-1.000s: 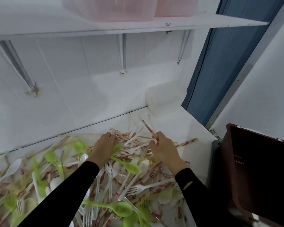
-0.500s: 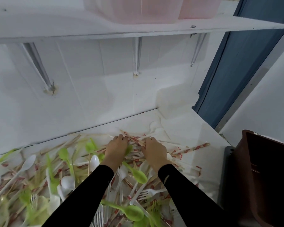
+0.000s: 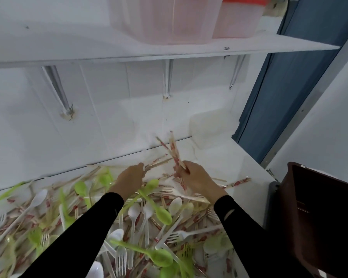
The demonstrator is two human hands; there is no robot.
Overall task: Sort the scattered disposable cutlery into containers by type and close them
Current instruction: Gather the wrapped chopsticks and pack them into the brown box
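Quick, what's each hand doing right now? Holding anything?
Left hand: pinches a few paper-sleeved wooden chopsticks, held low over the pile.
Right hand: grips an upright bundle of red-printed paper-sleeved chopsticks.

Chopsticks point(image 3: 174, 155), gripped in the fingers point(image 3: 189, 167): pale tan, wrappers printed red.
Green spoons point(image 3: 163, 216), below the fingers: lime.
Plain spoons point(image 3: 134, 212), forks point(image 3: 181, 235), table point(image 3: 225, 157): white.
Sleeves point(image 3: 84, 233): black.
Containers point(image 3: 165, 23), above the fingers: translucent pink.

Bright, even light; motion-blurred, wide-angle-bent edges.
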